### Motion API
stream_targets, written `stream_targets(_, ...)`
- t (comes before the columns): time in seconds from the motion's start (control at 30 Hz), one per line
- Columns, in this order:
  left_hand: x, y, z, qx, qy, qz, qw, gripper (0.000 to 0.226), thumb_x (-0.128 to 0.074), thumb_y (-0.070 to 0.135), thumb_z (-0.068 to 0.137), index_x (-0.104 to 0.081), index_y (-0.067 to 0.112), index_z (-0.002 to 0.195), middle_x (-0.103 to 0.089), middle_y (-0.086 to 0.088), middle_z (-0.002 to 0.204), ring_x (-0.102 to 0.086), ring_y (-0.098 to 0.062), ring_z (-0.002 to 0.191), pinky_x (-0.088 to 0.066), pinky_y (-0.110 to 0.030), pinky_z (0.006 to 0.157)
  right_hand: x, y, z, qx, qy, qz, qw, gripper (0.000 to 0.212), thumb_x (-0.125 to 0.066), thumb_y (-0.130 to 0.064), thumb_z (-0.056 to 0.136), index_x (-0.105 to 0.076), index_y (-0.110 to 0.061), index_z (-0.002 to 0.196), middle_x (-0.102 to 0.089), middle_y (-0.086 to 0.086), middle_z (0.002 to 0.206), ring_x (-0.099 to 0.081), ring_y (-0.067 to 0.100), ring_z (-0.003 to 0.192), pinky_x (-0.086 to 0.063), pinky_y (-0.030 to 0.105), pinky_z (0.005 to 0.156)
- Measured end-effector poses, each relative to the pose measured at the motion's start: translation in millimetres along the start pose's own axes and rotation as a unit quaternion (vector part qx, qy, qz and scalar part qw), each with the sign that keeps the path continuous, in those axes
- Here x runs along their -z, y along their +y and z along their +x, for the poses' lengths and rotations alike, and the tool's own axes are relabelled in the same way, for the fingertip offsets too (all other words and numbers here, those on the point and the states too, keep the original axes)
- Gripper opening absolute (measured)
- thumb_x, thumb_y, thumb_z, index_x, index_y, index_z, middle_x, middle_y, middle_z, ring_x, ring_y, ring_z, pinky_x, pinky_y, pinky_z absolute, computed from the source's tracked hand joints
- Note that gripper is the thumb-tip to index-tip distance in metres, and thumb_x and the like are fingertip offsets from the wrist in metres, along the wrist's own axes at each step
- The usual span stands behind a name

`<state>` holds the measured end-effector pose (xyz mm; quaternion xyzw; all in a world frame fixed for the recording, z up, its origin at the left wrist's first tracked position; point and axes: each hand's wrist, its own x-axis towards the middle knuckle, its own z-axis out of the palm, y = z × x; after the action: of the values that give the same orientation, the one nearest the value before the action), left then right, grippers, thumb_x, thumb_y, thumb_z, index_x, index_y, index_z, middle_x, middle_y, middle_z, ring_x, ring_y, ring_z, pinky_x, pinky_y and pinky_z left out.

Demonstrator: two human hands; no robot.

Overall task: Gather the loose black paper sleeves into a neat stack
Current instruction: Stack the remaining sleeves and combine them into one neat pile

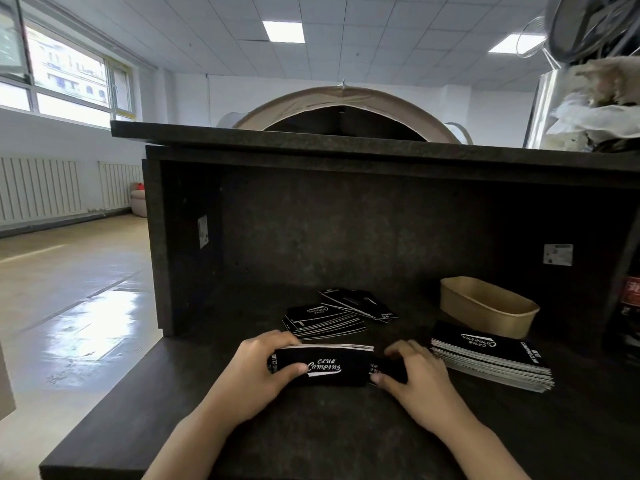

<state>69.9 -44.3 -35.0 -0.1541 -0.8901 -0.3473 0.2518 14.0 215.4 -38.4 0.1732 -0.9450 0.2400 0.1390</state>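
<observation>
My left hand [258,372] grips a bundle of black paper sleeves [323,367] printed "Club Camping", held on edge on the dark counter [173,410]. My right hand [414,374] holds another black sleeve [388,370] just right of the bundle, fingers curled over it. Behind the bundle lies a fanned pile of loose sleeves [323,322], and a second loose pile [360,303] sits farther back. A tall neat stack of sleeves [491,356] rests at the right.
A brown paper tray [485,308] stands behind the neat stack. The counter sits in a dark recess under an overhanging shelf [311,143]. A dark bottle [628,306] stands at the far right. The counter's left edge drops to the floor.
</observation>
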Motion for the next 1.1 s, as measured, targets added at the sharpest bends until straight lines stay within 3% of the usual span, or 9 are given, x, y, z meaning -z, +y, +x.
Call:
stream_targets(0.3, 0.3, 1.7, -0.9, 0.005, -0.009, -0.008, 1.0, 0.015, -0.074, 0.03, 0.082, -0.066, 0.035, 0.094, -0.066, 0.018, 0.093, -0.063, -0.001, 0.092, -0.049, -0.016, 0.08, 8.3, -6.6, -0.6, -0.041, -0.013, 0.022, 0.999, 0.054, -0.077, -0.056, 0.067, -0.048, -0.042, 0.111, -0.052, -0.016, 0.101, -0.048, 0.006, 0.106, -0.036, 0.03, 0.095)
stream_targets(0.43, 1.8, 2.7, -1.0, -0.011, -0.015, -0.007, 1.0, 0.016, -0.074, 0.028, 0.082, -0.065, 0.036, 0.093, -0.066, 0.019, 0.095, -0.063, -0.002, 0.093, -0.049, -0.018, 0.081, 12.1, -4.7, -0.5, -0.049, 0.0, 0.155, 0.987, 0.048, -0.083, -0.019, 0.07, -0.056, -0.035, 0.105, -0.054, -0.008, 0.1, -0.055, 0.008, 0.101, -0.042, 0.026, 0.089)
stream_targets(0.57, 1.4, 5.1, -1.8, -0.005, -0.012, -0.02, 1.0, 0.038, -0.075, 0.023, 0.083, -0.06, 0.037, 0.114, -0.065, 0.022, 0.109, -0.059, 0.004, 0.107, -0.046, -0.015, 0.092, 15.7, -8.0, -2.9, -0.023, 0.037, 0.287, 0.957, 0.036, -0.056, 0.008, 0.088, -0.064, -0.025, 0.1, -0.061, -0.004, 0.099, -0.062, 0.008, 0.097, -0.048, 0.019, 0.084)
stream_targets(0.67, -2.0, 5.6, -2.1, 0.018, -0.015, -0.043, 0.999, 0.067, -0.074, 0.022, 0.083, -0.041, 0.039, 0.139, -0.056, 0.023, 0.128, -0.05, 0.011, 0.12, -0.041, -0.014, 0.104, 19.0, -15.8, -5.0, 0.007, 0.036, 0.313, 0.949, 0.037, -0.046, 0.004, 0.095, -0.066, -0.027, 0.098, -0.066, -0.01, 0.099, -0.061, -0.002, 0.098, -0.047, 0.02, 0.088)
stream_targets(0.73, -6.8, 8.0, -1.6, 0.021, -0.025, -0.052, 0.998, 0.076, -0.073, 0.023, 0.084, -0.031, 0.041, 0.144, -0.048, 0.025, 0.135, -0.043, 0.013, 0.126, -0.036, -0.013, 0.107, 18.0, -21.5, -8.2, 0.043, -0.014, 0.364, 0.93, 0.025, -0.046, -0.017, 0.099, -0.066, -0.031, 0.101, -0.068, -0.009, 0.1, -0.062, -0.002, 0.098, -0.046, 0.02, 0.085)
stream_targets(0.83, -13.0, 10.8, 0.3, 0.003, -0.033, -0.042, 0.999, 0.068, -0.073, 0.026, 0.084, -0.037, 0.042, 0.14, -0.054, 0.023, 0.127, -0.048, 0.01, 0.123, -0.038, -0.013, 0.105, 10.9, -27.8, -12.7, 0.097, -0.119, 0.344, 0.926, 0.021, -0.049, -0.043, 0.094, -0.061, -0.035, 0.109, -0.068, -0.007, 0.107, -0.063, 0.005, 0.103, -0.049, 0.023, 0.09)
stream_targets(0.93, -11.6, 12.2, 1.6, 0.0, -0.033, -0.039, 0.999, 0.042, -0.072, 0.026, 0.084, -0.052, 0.04, 0.118, -0.064, 0.019, 0.101, -0.061, 0.0, 0.102, -0.048, -0.018, 0.089, 6.7, -27.5, -9.5, 0.14, -0.1, 0.254, 0.952, 0.016, -0.054, -0.026, 0.096, -0.054, -0.032, 0.111, -0.064, -0.011, 0.107, -0.059, 0.003, 0.104, -0.047, 0.023, 0.091)
stream_targets(1.0, -10.8, 11.9, 2.2, 0.0, -0.034, -0.049, 0.998, 0.032, -0.072, 0.024, 0.085, -0.053, 0.037, 0.107, -0.062, 0.02, 0.098, -0.062, -0.004, 0.095, -0.048, -0.016, 0.081, 5.6, -27.0, -8.4, 0.145, -0.083, 0.241, 0.956, 0.013, -0.054, -0.021, 0.096, -0.053, -0.031, 0.104, -0.064, -0.01, 0.1, -0.059, 0.003, 0.098, -0.047, 0.021, 0.085)
stream_targets(1.1, -10.9, 9.4, 2.5, -0.009, -0.026, -0.049, 0.998, 0.027, -0.067, 0.019, 0.088, -0.05, 0.034, 0.103, -0.059, 0.018, 0.101, -0.059, -0.007, 0.099, -0.046, -0.017, 0.083, 2.3, -26.9, -7.9, 0.144, -0.041, 0.21, 0.966, 0.01, -0.055, -0.02, 0.096, -0.053, -0.029, 0.097, -0.063, -0.012, 0.094, -0.059, 0.001, 0.094, -0.043, 0.016, 0.079)
